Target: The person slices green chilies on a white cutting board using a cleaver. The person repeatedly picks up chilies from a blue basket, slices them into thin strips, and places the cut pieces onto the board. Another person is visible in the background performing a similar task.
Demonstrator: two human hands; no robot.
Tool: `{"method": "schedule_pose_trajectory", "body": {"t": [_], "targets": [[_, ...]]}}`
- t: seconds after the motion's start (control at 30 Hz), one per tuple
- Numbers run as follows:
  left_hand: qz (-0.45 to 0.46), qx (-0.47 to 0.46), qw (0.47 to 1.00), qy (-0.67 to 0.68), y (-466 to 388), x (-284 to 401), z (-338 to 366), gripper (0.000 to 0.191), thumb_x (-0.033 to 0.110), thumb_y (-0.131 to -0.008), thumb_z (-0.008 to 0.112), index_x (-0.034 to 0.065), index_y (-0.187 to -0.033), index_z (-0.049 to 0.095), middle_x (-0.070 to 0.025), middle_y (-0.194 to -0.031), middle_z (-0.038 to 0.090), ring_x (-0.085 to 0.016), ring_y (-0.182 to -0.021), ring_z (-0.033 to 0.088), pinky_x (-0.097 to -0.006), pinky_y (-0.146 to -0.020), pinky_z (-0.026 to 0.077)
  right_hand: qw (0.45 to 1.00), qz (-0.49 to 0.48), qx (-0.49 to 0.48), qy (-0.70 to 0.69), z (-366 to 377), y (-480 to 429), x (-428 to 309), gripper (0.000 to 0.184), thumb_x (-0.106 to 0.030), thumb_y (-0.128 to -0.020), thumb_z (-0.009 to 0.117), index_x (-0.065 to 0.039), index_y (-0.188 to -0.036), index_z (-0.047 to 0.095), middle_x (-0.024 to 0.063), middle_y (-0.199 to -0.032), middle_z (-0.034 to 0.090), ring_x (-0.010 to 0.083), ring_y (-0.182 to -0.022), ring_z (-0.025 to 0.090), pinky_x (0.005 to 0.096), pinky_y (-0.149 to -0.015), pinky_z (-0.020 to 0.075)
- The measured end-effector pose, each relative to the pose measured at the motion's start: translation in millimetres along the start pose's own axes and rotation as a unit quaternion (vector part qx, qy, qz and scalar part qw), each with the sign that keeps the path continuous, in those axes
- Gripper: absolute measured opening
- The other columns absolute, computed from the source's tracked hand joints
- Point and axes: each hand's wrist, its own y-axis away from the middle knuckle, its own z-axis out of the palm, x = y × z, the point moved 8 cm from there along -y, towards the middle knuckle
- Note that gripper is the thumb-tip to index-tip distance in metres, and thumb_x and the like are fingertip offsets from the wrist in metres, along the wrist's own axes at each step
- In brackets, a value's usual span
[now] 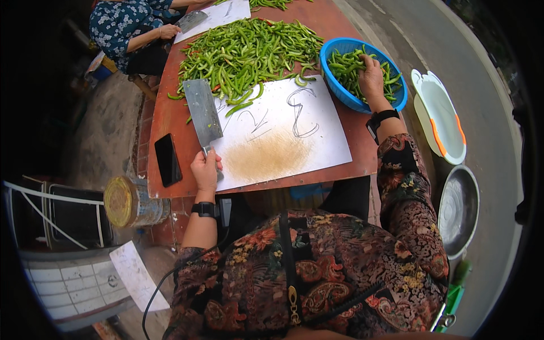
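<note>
My left hand (205, 170) grips the handle of a cleaver (204, 111), whose broad blade points away from me over the left edge of a white board (293, 140). Pen marks and a worn brown patch show on that board. Inside a blue plastic basket (340, 91), my right hand (372, 80) is down among whole green chili peppers (348, 63). Its fingers touch the peppers, but their hold is partly hidden. Beyond the board spreads a large pile of green peppers (250, 51) with a few red ones, some lying on the board's far edge.
A black smartphone (168, 160) lies on the reddish table (170, 110), left of the cleaver. Across the table, a person's hand (170, 31) holds another cleaver (192, 20). A white basin (442, 114) and a metal basin (458, 212) stand to the right; a rusty can (136, 202) is at left.
</note>
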Motion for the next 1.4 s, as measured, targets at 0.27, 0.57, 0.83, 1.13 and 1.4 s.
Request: {"method": "schedule_pose_trajectory", "body": {"t": [0.27, 0.57, 0.83, 1.13, 1.4], "targets": [[-0.019, -0.019, 1.000, -0.003, -2, 0, 4, 0.019, 0.015, -0.096, 0.060, 0.0018, -0.084, 0.059, -0.0028, -0.069, 0.060, -0.007, -0.051, 0.052, -0.0217, -0.048, 0.043, 0.977, -0.199, 0.075, -0.030, -51, 4, -115, 0.046, 0.008, -0.075, 0.060, -0.011, -0.117, 0.059, 0.0141, -0.103, 0.056, 0.0375, -0.095, 0.057, 0.0429, -0.081, 0.0490], [-0.016, -0.028, 0.999, 0.019, 0, -1, 4, 0.014, 0.013, -0.097, 0.058, -0.0002, -0.093, 0.060, -0.0036, -0.072, 0.061, -0.007, -0.053, 0.053, -0.0214, -0.050, 0.044, 0.943, -0.273, -0.184, 0.046, 76, 110, -186, 0.034, -0.003, -0.082, 0.059, -0.014, -0.115, 0.059, 0.0108, -0.105, 0.055, 0.0326, -0.099, 0.054, 0.0400, -0.085, 0.0484], [-0.006, -0.019, 1.000, -0.001, -2, -2, 2, 0.016, 0.015, -0.096, 0.060, 0.0005, -0.091, 0.062, -0.0031, -0.071, 0.061, -0.006, -0.053, 0.054, -0.0213, -0.050, 0.045, 0.941, -0.117, -0.313, 0.054, 94, 114, -113, 0.053, 0.000, -0.087, 0.051, -0.018, -0.137, 0.048, 0.0183, -0.121, 0.052, 0.0385, -0.108, 0.058, 0.0447, -0.089, 0.0509], [-0.007, -0.016, 1.000, 0.025, 1, -3, 2, 0.015, 0.014, -0.097, 0.058, -0.0016, -0.096, 0.061, -0.0034, -0.071, 0.060, -0.008, -0.054, 0.053, -0.0220, -0.050, 0.044, 0.952, -0.164, -0.244, -0.087, 39, 146, -157, 0.029, -0.005, -0.085, 0.061, -0.008, -0.113, 0.064, 0.0117, -0.110, 0.062, 0.0342, -0.096, 0.062, 0.0411, -0.083, 0.0527], [-0.007, -0.010, 1.000, 0.023, 1, -4, 1, 0.015, 0.014, -0.096, 0.059, -0.0015, -0.098, 0.061, -0.0039, -0.072, 0.061, -0.008, -0.054, 0.054, -0.0220, -0.050, 0.045, 0.916, -0.275, -0.276, -0.093, 93, 209, -262, 0.024, -0.005, -0.075, 0.061, -0.003, -0.099, 0.061, 0.0150, -0.095, 0.059, 0.0353, -0.094, 0.056, 0.0414, -0.082, 0.0512]]}}
